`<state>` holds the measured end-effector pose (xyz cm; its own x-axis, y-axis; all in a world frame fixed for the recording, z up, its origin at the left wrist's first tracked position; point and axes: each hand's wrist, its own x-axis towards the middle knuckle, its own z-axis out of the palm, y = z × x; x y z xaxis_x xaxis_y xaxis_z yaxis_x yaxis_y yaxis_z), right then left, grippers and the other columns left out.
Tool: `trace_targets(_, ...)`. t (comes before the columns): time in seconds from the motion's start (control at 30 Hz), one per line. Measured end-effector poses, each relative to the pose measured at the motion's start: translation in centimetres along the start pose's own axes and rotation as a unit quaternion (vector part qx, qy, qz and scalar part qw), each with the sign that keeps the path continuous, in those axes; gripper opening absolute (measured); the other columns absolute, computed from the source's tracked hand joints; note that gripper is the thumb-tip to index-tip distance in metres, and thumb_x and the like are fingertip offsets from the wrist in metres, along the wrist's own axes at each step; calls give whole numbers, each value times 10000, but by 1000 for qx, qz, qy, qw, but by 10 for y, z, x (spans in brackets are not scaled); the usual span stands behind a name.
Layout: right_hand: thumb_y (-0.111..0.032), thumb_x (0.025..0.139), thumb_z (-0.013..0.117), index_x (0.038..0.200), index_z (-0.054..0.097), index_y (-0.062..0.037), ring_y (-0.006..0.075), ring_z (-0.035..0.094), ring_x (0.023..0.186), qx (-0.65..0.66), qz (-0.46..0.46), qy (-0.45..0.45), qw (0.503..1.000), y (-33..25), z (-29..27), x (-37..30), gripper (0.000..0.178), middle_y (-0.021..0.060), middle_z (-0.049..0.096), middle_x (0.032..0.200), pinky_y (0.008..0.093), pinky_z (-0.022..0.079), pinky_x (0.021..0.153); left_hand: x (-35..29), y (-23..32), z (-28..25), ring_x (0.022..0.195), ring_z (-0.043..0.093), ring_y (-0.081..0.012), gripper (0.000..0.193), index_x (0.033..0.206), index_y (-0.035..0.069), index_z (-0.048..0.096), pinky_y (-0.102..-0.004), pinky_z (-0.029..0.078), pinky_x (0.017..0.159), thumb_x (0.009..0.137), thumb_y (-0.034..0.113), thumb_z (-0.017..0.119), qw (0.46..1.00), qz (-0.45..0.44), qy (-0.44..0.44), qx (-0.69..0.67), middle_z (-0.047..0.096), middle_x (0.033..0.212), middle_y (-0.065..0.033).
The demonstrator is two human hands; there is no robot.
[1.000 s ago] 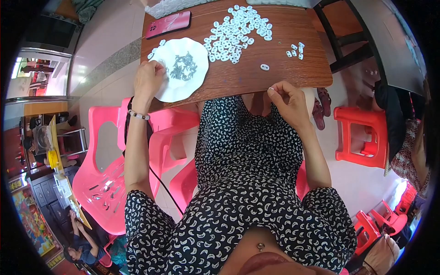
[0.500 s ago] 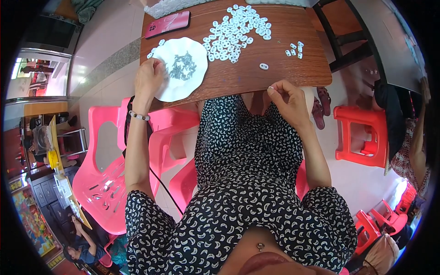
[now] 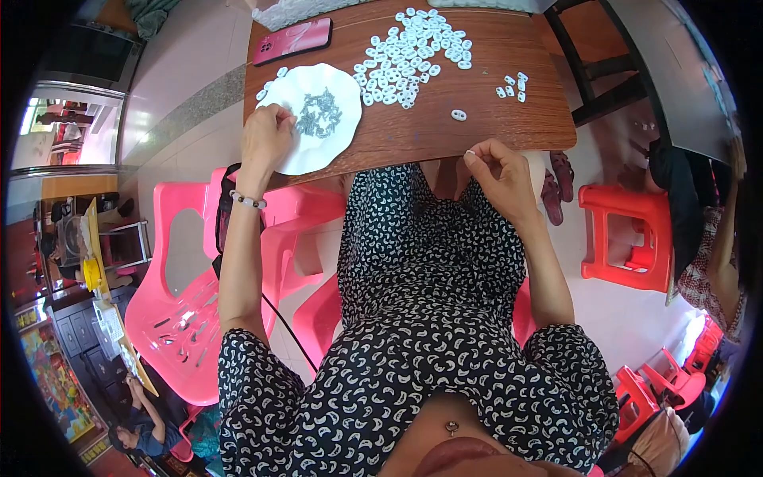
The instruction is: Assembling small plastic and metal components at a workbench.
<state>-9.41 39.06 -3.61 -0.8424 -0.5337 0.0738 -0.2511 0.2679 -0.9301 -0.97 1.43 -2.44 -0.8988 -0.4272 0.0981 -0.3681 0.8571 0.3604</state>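
Note:
My left hand [image 3: 268, 139], with a beaded bracelet at the wrist, is over the left rim of a white scalloped plate [image 3: 338, 151]. Its thumb and fingers are pinched together; whatever may be between them is too small to tell. On the plate lies a heap of tiny grey metal pieces [image 3: 320, 113], perhaps screws. At the table's near edge, my right hand [image 3: 505, 176] is half curled, thumb and forefinger together, and I cannot make out anything in them. A single white oval piece with two holes [image 3: 458, 115] lies just beyond it.
A large pile of similar white pieces [image 3: 397, 67] covers the back middle of the wooden table [image 3: 509, 127]. Small groups lie at right [image 3: 510, 87] and beside the plate. A pink phone [image 3: 292, 40] sits at back left. Pink chairs [image 3: 179, 318] and a red stool [image 3: 624, 238] stand around.
My left hand has shifted slightly right over the plate's rim, its fingers pinched. My right hand and the white pieces stay where they were.

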Motion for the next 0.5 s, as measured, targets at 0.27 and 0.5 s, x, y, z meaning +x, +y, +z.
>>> trace_targets(0.27, -128, 896, 622, 873, 597, -5, 20, 492, 688, -6, -1, 5, 1000, -3, 0, 1, 127, -39, 576, 740, 175, 387, 594, 5, -15, 5, 668, 613, -160, 150, 906, -22, 616, -287, 477, 615, 867, 123, 621, 954, -35, 60, -292, 676, 790, -94)
trace_targets(0.5, -123, 864, 640, 855, 620, -1, 51, 524, 656, 73, 4, 14, 997, 2, 3, 1, 124, -8, 594, 721, 203, 420, 579, -4, 23, -4, 641, 534, -47, 154, 928, -4, 646, -182, 422, 585, 898, 146, 627, 842, -110, 4, -529, 670, 809, -35)
